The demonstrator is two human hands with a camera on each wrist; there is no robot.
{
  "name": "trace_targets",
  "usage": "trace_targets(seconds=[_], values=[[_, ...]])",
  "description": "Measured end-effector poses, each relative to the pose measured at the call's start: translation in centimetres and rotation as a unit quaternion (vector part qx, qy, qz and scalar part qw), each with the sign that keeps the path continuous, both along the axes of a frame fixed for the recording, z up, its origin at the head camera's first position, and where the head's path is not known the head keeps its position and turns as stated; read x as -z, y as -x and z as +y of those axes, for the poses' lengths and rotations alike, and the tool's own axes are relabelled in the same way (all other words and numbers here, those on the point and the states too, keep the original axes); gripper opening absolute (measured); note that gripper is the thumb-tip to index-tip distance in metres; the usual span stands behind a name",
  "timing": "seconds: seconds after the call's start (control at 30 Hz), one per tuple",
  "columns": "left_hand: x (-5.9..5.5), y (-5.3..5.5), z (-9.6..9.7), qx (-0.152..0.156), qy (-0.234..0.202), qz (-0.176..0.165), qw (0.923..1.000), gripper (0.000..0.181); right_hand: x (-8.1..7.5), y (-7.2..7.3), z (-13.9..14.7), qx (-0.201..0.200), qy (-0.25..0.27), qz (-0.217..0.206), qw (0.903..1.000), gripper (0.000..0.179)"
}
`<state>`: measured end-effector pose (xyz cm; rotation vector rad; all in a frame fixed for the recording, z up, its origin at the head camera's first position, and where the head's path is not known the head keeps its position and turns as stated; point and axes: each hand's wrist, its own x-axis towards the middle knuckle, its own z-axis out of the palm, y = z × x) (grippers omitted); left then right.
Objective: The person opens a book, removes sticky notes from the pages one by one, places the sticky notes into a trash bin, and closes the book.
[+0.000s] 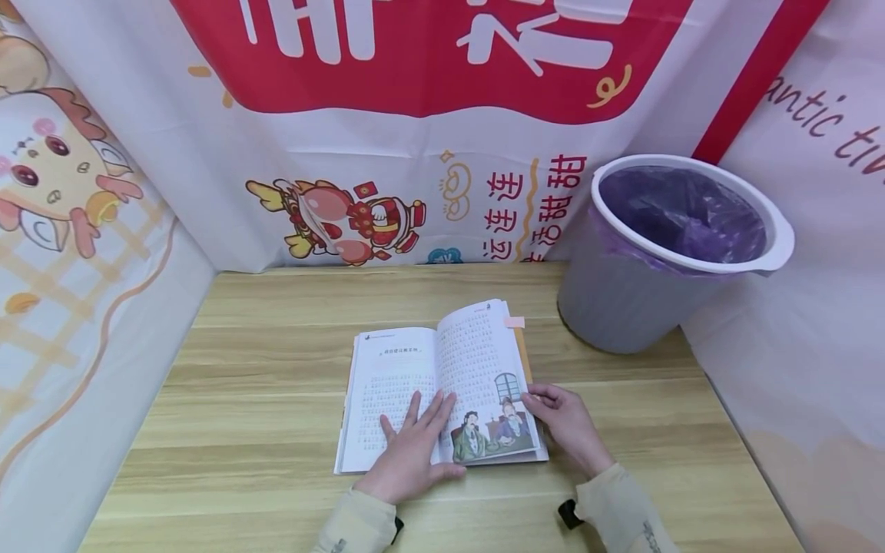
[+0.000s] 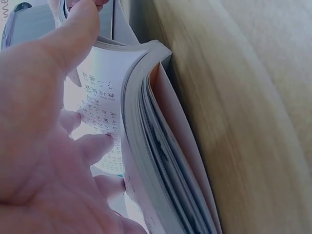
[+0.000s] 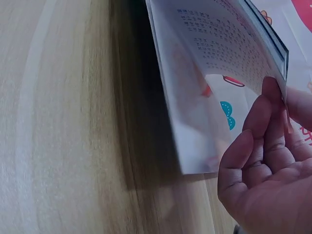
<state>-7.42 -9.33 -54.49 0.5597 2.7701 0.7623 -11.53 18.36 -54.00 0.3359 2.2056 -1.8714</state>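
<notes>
An open book (image 1: 397,365) with printed text lies on the wooden table, its right-hand page carrying a colour picture of two seated figures. My left hand (image 1: 411,453) rests with spread, straight fingers across the lower left page and the centre fold. In the left wrist view, those fingers touch the text page beside the thick block of pages (image 2: 146,112). At the right edge of the book, my right hand (image 1: 567,422) pinches a lifted page between thumb and fingers. The right wrist view shows this page (image 3: 229,48) raised and curved above the sheets below.
A grey waste bin (image 1: 622,299) with a white rim and a purple liner stands at the table's back right. Printed cloth (image 1: 415,138) hangs behind the table and along both sides. A pink tab (image 1: 515,322) sticks out from the book's right edge.
</notes>
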Motion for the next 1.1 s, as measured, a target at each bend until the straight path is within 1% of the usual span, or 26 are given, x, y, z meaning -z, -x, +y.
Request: trace_targets(seconds=[0.2,0.37,0.5,0.6,0.83,0.97,1.1], values=[[0.04,0.07,0.06,-0.007,-0.01,0.0,0.9999,0.112,-0.2,0.08,-0.08,-0.002,0.002,-0.007,1.0,0.035],[0.14,0.06,0.01,-0.007,-0.016,0.001,0.9999,0.114,-0.17,0.24,-0.19,0.004,0.037,-0.03,0.9989,0.03],[0.23,0.07,-0.12,-0.005,-0.021,0.006,0.9997,0.115,-0.07,0.32,-0.22,0.003,0.059,-0.032,0.9977,0.025],[0.35,0.1,-0.23,-0.004,-0.026,0.008,0.9996,0.116,-0.04,0.33,-0.24,-0.003,0.062,-0.027,0.9977,0.023],[0.61,0.19,-0.34,-0.004,-0.029,0.006,0.9996,0.12,-0.35,0.25,-0.29,-0.011,0.068,-0.033,0.9971,0.021],[0.62,0.2,-0.42,-0.006,-0.034,0.002,0.9994,0.12,-0.6,0.27,-0.34,-0.016,0.062,-0.031,0.9975,0.023],[0.63,0.14,-0.58,-0.01,-0.05,0.01,0.9986,0.123,-0.62,0.31,-0.43,-0.014,0.05,-0.03,0.9982,0.024]])
